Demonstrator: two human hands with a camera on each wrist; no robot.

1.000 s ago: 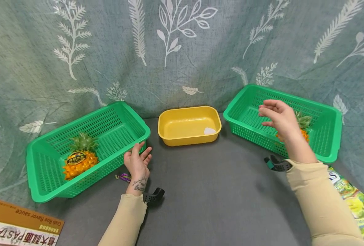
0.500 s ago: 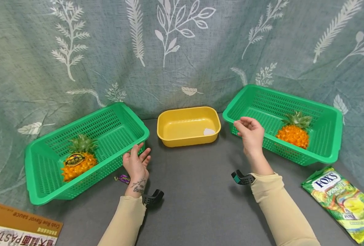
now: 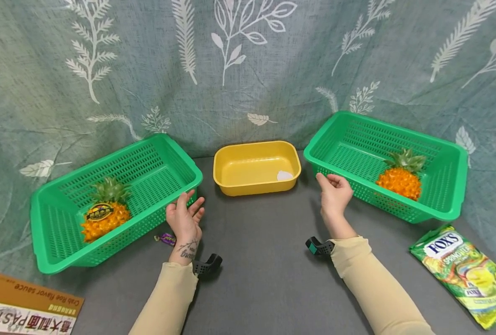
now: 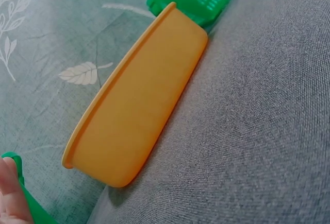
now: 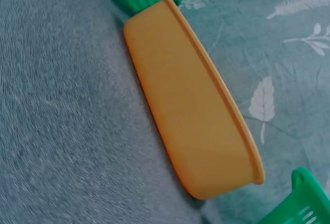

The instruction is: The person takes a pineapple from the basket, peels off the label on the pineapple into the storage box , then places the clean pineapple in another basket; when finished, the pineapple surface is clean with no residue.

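My left hand [image 3: 184,217] is by the near right corner of the left green basket [image 3: 68,261], fingers relaxed and overlapping its rim. In the left wrist view, the fingers [image 4: 11,195] show beside that green rim. My right hand [image 3: 335,197] is in front of the right green basket [image 3: 415,215], near its left front corner, fingers loosely bent with nothing seen between them. An orange pineapple with a dark label [image 3: 105,221] lies in the left basket; another pineapple [image 3: 400,183] lies in the right one. Between the baskets stands a yellow tub [image 3: 256,190] with a small white piece [image 3: 284,175] inside.
A purple-wrapped candy [image 3: 167,239] lies under the left basket's front edge. A pasta box [image 3: 30,302] is at the lower left, a green FOX'S candy bag [image 3: 461,274] at the lower right. Behind everything hangs a leaf-patterned curtain [image 3: 147,70]; the table [image 3: 264,270] is grey.
My right hand has come from above the right basket leftward and down to its front left corner, uncovering the pineapple and the candy bag. My left hand has barely moved.
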